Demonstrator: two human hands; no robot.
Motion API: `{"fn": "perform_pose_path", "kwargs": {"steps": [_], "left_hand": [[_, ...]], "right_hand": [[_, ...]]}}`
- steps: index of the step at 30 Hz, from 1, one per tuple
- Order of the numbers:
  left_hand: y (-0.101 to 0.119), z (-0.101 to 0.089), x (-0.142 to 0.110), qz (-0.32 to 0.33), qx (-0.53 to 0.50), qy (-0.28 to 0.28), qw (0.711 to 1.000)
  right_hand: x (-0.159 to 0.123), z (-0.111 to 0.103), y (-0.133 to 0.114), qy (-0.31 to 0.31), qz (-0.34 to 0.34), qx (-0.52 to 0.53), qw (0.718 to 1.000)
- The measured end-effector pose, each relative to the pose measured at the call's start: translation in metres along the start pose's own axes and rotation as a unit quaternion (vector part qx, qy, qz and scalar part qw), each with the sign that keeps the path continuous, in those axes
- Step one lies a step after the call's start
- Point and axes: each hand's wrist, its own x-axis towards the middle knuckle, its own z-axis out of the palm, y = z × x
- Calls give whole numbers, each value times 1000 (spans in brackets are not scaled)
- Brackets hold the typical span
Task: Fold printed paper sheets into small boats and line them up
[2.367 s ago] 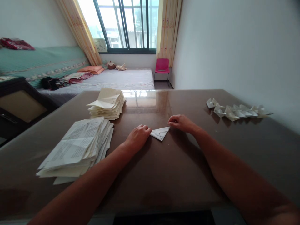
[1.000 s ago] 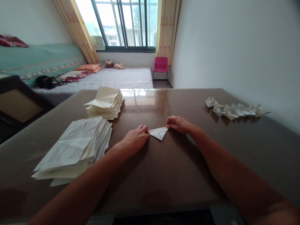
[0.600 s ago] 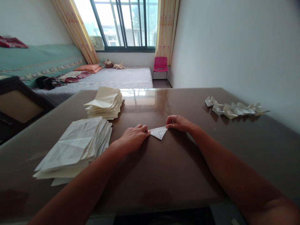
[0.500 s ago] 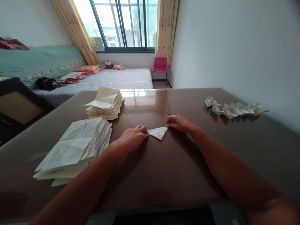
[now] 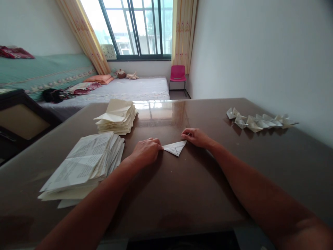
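Note:
A small folded paper triangle (image 5: pixel 174 148), white with printed text and a dark line, lies on the brown table with one point toward me. My left hand (image 5: pixel 147 151) is closed at its left corner, thumb and fingers pinching the tip. At the right corner, my right hand (image 5: pixel 195 136) has its fingers curled together, with the fingertips at the paper's upper edge. The underside of the paper and the exact contact of the right fingertips are hidden.
Left of my hands lie a stack of printed sheets (image 5: pixel 80 159) and, behind it, a stack of cream paper (image 5: pixel 117 118). Several folded paper pieces (image 5: pixel 256 122) stand in a cluster at the far right. Beyond the glossy table (image 5: pixel 166 198) are a bed (image 5: pixel 145 86) and a pink chair (image 5: pixel 178 73).
My right hand has shifted slightly left along the paper's upper edge, showing more of the right corner. The left hand has moved a little left. The camera view has tilted slightly.

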Motion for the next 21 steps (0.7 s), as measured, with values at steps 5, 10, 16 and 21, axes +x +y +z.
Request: {"fn": "perform_pose_path", "kwargs": {"steps": [5,10,16,21], "left_hand": [[1,2,3,-35,-22,32,999],[1,3,4,-67,-34,64,995],[9,16,12,-69,-171,137,973],[24,34,25,-107,-429,126,888]], "right_hand": [[-3,5,-17,-47,-103,-22,993],[-5,2,-22,-123,-23,5,992],[-4,8,-36,-23,6,56,998],[-13,25,-61,112,-46,-34,992]]}}
